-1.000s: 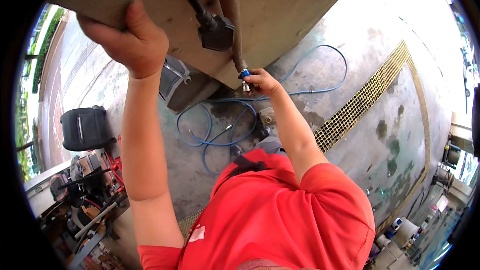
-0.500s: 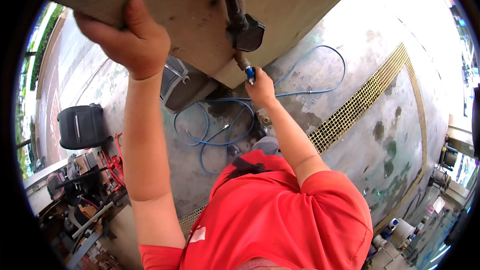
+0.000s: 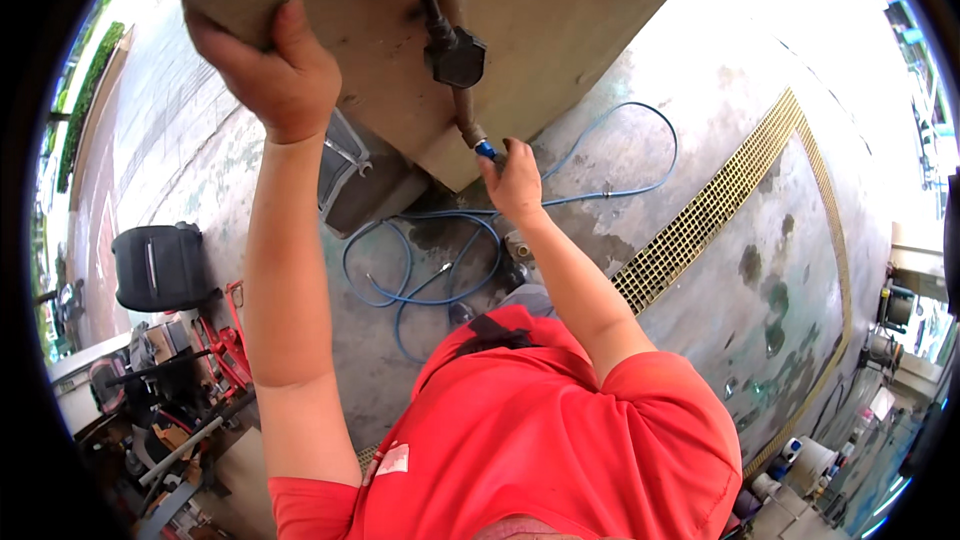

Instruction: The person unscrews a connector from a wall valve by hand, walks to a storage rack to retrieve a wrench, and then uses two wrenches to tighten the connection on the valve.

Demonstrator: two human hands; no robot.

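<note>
In the head view, a tan panel (image 3: 560,10) fills the upper part, seen from below. Its left edge is gripped by the left hand (image 3: 275,75), the thumb laid over the face and the fingers wrapped behind the edge, so the grip is clamped on the panel. A pipe (image 3: 462,105) runs down the panel's face through a dark fitting (image 3: 457,58). At the pipe's lower end, near the panel's bottom corner, a small blue nozzle (image 3: 485,150) is seen. It is pinched by the fingertips of the right hand (image 3: 515,185), whose grip is closed on it. Below, a blue hose (image 3: 600,195) lies in loops on the stained concrete floor (image 3: 720,280), which is crossed by a yellow grate (image 3: 720,205). A black case (image 3: 160,265) and red tools (image 3: 225,340) are seen at the lower left, well apart from both hands.
</note>
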